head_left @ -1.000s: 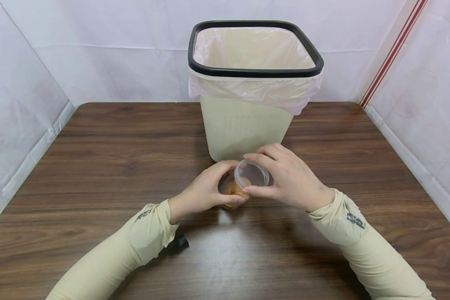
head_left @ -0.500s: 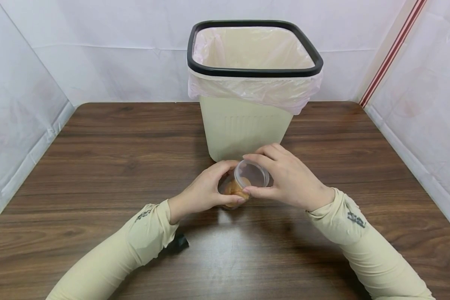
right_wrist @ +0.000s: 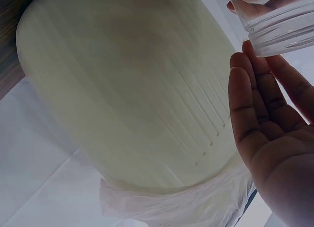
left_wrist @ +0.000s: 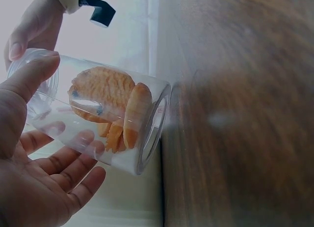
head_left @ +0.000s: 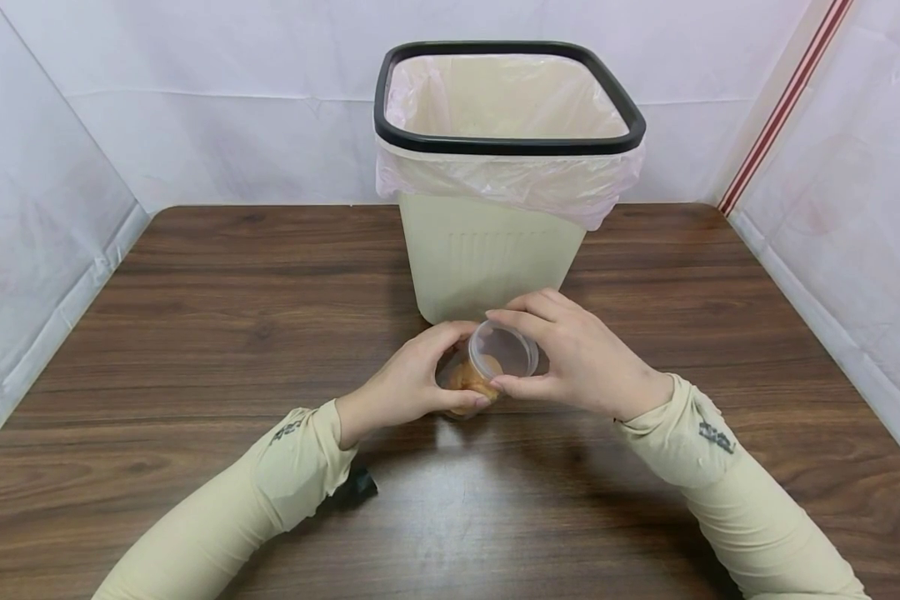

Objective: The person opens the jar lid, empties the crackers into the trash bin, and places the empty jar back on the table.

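Observation:
My left hand (head_left: 412,379) grips the side of a clear plastic jar (left_wrist: 73,106), thumb in front and fingers spread behind. Several golden-brown pieces (left_wrist: 105,94) like cookies lie low inside it, one with a wavy surface. The jar leans slightly, with one edge of its base close over the tabletop. From the right, my right hand (head_left: 570,354) holds the jar's clear round top (head_left: 504,350) between thumb and index finger. Its other fingers lie bent behind the top. In the right wrist view only the ridged upper end of the jar shows.
Directly behind the hands stands a cream trash bin (head_left: 491,258) with a black rim (head_left: 510,146) and a pink liner bag (head_left: 570,187). Dark wood table (head_left: 217,333) extends around them. A small black piece (head_left: 360,485) shows beside the left sleeve. White sheeting (head_left: 217,108) encloses the table.
Both hands keep their grip on the jar, which stays in place. The right wrist has shifted very slightly.

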